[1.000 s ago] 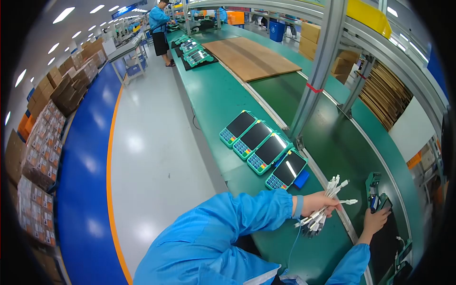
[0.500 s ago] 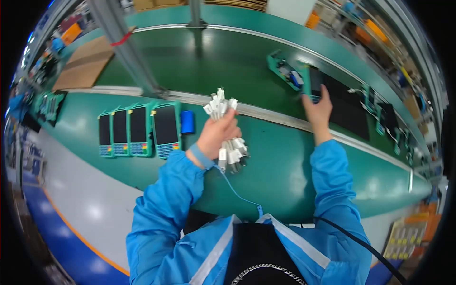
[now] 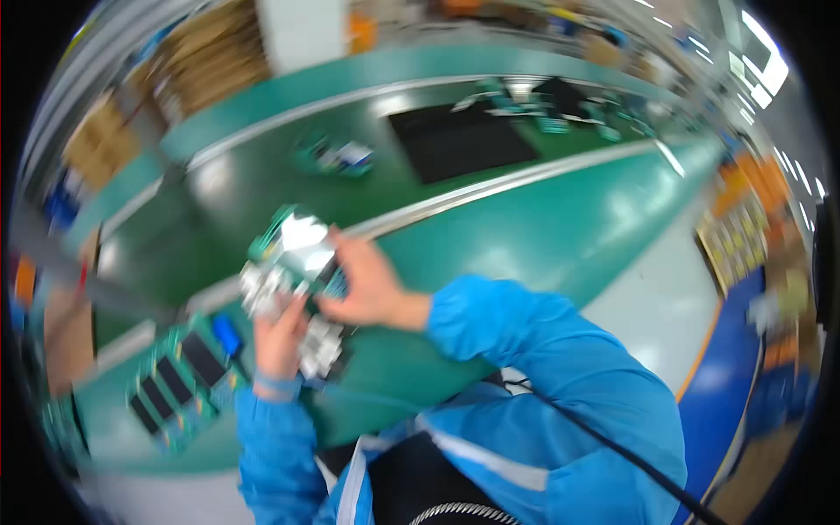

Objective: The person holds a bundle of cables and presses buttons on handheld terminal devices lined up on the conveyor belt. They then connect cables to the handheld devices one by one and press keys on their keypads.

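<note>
My left hand [image 3: 278, 343] is closed around a bundle of white-ended cables [image 3: 322, 347], whose white plugs stick out above and below the fist. In my right hand [image 3: 372, 282] is a green circuit board with a screen [image 3: 308, 245]; its bright face reflects the light. Both hands are close together, and the board overlaps the upper plugs in view; blur hides whether they touch. Left of my left hand, several similar boards with dark screens [image 3: 206, 357] lie in a row on the green bench [image 3: 472, 254]. A blue block [image 3: 227, 335] sits at the row's near end.
Past the metal rail [image 3: 516, 173], a green part with loose components [image 3: 339, 157] lies on the dark green belt beside a black mat [image 3: 459, 142]. Several more boards with white cables [image 3: 553, 124] lie farther right. A metal post [image 3: 79, 267] stands at the left.
My view has swung right. The right hand has brought the board from over the belt to the cable bundle. My left hand still grips the cables.
</note>
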`<move>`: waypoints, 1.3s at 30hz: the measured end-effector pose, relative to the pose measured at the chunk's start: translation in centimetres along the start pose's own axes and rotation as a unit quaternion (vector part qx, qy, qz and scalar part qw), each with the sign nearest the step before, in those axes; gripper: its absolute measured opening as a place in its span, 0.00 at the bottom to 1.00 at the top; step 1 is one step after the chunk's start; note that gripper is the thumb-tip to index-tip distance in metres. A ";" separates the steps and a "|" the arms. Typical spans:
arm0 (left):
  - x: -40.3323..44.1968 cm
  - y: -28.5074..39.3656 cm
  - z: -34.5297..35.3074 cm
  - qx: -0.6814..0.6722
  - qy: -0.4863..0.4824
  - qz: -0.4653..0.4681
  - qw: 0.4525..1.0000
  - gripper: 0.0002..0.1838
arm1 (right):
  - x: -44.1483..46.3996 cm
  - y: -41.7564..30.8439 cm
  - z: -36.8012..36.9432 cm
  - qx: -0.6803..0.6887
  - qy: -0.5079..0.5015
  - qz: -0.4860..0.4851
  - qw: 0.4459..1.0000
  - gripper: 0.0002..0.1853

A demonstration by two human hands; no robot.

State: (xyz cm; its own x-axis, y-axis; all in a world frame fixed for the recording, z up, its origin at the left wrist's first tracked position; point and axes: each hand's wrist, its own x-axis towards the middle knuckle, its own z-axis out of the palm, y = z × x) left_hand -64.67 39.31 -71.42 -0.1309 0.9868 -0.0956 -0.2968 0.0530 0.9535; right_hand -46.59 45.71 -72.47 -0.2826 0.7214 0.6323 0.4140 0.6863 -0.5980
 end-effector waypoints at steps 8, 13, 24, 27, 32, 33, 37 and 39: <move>0.7 0.2 -1.2 0.039 -0.030 -0.035 0.998 0.04 | -1.1 0.2 0.9 0.005 0.003 -0.049 0.999 0.52; 1.0 -0.2 -2.3 0.046 -0.050 -0.056 0.996 0.06 | -1.0 0.0 1.2 0.022 -0.048 -0.031 0.998 0.53; 1.9 2.5 -6.3 -0.432 -0.135 0.053 0.890 0.20 | 6.3 15.9 -10.9 -0.270 0.170 0.017 0.948 0.32; 2.9 1.0 -6.3 -0.478 -0.187 0.001 0.858 0.19 | 8.1 20.6 -13.9 -0.355 0.158 0.191 0.901 0.30; 5.4 -2.2 -6.9 -0.306 -0.109 -0.095 0.941 0.13 | 9.9 24.5 -11.8 -0.543 0.084 0.031 0.835 0.39; 5.6 -2.1 -6.9 -0.292 -0.102 -0.096 0.946 0.14 | 11.0 22.9 -9.4 -0.458 0.047 0.000 0.888 0.38; 5.6 -0.9 -6.1 -0.256 -0.083 -0.104 0.957 0.12 | 15.3 21.0 -1.3 -0.315 -0.112 -0.040 0.941 0.42; 5.6 -1.1 -6.2 -0.250 -0.090 -0.112 0.957 0.13 | 17.2 22.6 0.4 -0.255 -0.170 0.027 0.951 0.41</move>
State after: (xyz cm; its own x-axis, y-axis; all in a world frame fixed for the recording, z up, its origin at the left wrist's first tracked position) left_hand -70.99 43.81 -74.76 0.1414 0.9721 -0.1872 -0.7201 0.2308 0.6544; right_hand -42.48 73.68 -75.33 -0.4773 0.8019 0.3595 0.7776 0.5759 -0.2523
